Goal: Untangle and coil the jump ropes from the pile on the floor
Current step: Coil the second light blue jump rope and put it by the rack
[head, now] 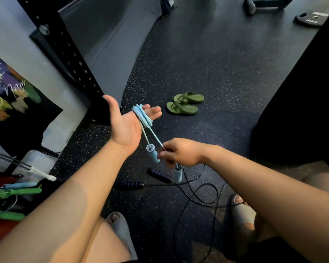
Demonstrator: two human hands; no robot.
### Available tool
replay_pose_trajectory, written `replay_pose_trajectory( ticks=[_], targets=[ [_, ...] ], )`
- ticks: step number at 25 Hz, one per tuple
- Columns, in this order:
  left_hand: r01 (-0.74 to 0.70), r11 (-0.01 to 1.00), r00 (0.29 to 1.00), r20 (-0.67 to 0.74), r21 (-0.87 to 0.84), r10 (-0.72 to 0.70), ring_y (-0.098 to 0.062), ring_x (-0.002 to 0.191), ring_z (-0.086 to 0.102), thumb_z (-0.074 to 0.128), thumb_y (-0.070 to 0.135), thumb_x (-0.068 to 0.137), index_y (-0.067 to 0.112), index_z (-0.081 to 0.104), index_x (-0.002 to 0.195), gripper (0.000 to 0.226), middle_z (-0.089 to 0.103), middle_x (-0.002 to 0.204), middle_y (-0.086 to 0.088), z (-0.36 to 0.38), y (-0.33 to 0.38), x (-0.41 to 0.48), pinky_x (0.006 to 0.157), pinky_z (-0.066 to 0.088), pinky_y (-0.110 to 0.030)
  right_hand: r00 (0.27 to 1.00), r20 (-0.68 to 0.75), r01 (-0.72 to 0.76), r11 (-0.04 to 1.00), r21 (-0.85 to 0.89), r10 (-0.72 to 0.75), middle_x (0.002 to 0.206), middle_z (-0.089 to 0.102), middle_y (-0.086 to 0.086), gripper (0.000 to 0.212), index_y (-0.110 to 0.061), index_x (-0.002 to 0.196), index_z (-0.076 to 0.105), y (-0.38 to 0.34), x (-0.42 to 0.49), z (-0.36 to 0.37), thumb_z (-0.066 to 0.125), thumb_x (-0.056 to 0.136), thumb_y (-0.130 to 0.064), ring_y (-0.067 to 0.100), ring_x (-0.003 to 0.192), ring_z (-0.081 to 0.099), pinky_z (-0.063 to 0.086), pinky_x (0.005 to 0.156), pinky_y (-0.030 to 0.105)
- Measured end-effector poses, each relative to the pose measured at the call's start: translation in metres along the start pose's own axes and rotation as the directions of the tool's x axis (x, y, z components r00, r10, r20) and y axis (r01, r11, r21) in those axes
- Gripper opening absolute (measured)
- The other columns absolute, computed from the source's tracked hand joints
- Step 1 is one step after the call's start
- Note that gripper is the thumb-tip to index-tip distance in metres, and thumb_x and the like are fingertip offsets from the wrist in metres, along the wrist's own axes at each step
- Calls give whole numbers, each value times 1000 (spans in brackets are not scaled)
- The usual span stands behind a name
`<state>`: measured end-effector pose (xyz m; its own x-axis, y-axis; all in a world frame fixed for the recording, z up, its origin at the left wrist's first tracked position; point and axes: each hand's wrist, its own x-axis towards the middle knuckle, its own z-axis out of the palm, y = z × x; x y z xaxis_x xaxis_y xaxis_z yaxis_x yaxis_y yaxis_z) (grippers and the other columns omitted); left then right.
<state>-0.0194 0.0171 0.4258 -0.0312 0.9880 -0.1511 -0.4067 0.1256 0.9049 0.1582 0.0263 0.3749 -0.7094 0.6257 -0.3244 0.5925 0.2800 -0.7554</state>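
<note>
Coiling of the pale blue jump rope (143, 116) looks close to finished. Several turns sit round the fingers of your left hand (128, 122), and only two short tails run down from the coil to its pale blue cylindrical handles (153, 153). One handle hangs free just below the left wrist; the other dangles beneath your right hand (181, 152).

Progress, by judgement:
- Likely done: at the left edge a bright green jump rope (10, 192) lies bundled, with a second light blue handle (20, 185) and a white handle (44, 175) beside it. How neatly these are coiled cannot be told.
- Left to do: the thin black cord jump rope (129, 185) with dark blue ribbed grips (159, 175) sprawls in loose loops on the speckled black rubber floor (217, 73) between your feet, uncoiled.
- After the last blue turns, the tails and handles need securing.

Hand pose:
- Left: the forearm reaches forward with the palm turned up towards you. The thumb is spread wide and the fingers are straight and together, serving as a spool. The hand is not clenched; the rope is only wrapped round the fingers.
- Right: the hand is lower and to the right, knuckles up. Its fingers are curled and pinch one tail of the blue cord just above its handle.
- The two hands are near each other but apart.

Also noted: a pair of olive green flip-flops (182, 109) lies on the floor beyond your hands, and you wear grey slides (120, 226).
</note>
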Motion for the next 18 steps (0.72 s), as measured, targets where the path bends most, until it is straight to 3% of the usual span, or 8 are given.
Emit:
replay_pose_trajectory(
  ticks=[4, 8, 10, 12, 14, 18],
  targets=[
    [95, 891, 990, -133, 443, -39, -19, 109, 71, -6, 85, 81, 16, 71, 108, 107, 77, 108, -14, -4, -14, 10, 122, 23, -48, 990, -68, 110, 985, -136, -120, 68, 70, 2, 25, -11, 86, 58, -24, -10, -12, 50, 102, -28, 10, 54, 61, 49, 59, 24],
    [298, 755, 952, -122, 584, -282, -22, 114, 67, 1, 103, 56, 10, 72, 104, 127, 78, 100, -13, -13, -24, 17, 122, 23, -47, 948, -203, 172, 930, -325, -247, 61, 61, -4, 30, -11, 84, 66, -30, -15, -23, 56, 100, -34, 13, 57, 56, 45, 60, 33],
    [340, 662, 916, -74, 668, -395, -24, 113, 66, 3, 110, 47, 10, 78, 99, 136, 78, 102, -12, -15, -27, 16, 121, 25, -48, 936, -255, 167, 943, -287, -243, 57, 60, -21, 25, -16, 89, 73, -26, -17, -33, 60, 99, -34, 1, 55, 56, 41, 54, 22],
    [329, 645, 886, 11, 690, -464, -25, 89, 70, -2, 106, 57, 2, 69, 82, 128, 73, 79, -10, -11, -28, 11, 116, 32, -49, 935, -285, 154, 964, -215, -213, 57, 57, -35, 20, -18, 92, 75, -20, -16, -40, 63, 97, -34, -6, 54, 55, 35, 51, 15],
    [303, 658, 867, 88, 689, -491, -28, 67, 63, -9, 97, 68, 6, 58, 74, 113, 53, 59, -8, -3, -26, 4, 105, 38, -44, 925, -336, 166, 984, -68, -180, 55, 58, -26, 18, -16, 88, 73, -12, -15, -43, 70, 92, -34, -2, 50, 52, 35, 52, 15],
    [364, 735, 819, 180, 572, -546, -25, 54, 45, -10, 93, 73, 12, 58, 71, 105, 35, 52, -6, 4, -21, -3, 82, 39, -36, 893, -436, 221, 952, 209, -112, 74, 63, -10, 25, -18, 90, 65, 9, -7, -37, 81, 82, -35, 1, 58, 52, 45, 56, 25]
  ],
)
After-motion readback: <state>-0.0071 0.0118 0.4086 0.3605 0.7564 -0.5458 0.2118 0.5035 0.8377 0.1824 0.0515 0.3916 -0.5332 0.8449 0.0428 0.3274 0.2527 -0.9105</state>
